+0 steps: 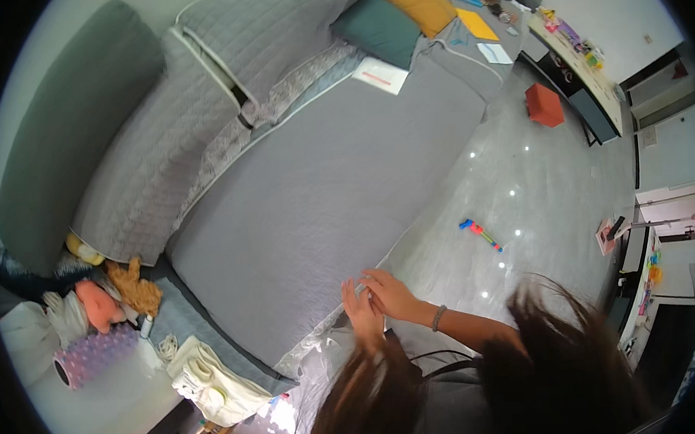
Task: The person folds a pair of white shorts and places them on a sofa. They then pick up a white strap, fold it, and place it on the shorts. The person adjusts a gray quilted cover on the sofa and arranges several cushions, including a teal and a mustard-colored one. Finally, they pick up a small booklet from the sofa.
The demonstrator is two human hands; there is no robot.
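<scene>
My left hand (363,314) is held up in front of my body, with its fingers extended. Over it comes my right hand (393,295), fingers bent and touching the left; a beaded bracelet (439,317) circles that wrist. No object shows in either hand, though the overlap hides part of the palms. Beneath and beyond the hands spreads the grey cover (317,207) of a sofa seat, its lace-trimmed front edge (316,338) right by my fingers.
A colourful toy (481,235) lies on the glossy floor (445,259), and a red stool (544,105) stands farther off. Cushions (378,31) and a white booklet (380,76) rest at the sofa's far end. Plush toys (134,287), a foam roller (96,356) and folded cloth (214,380) are at left.
</scene>
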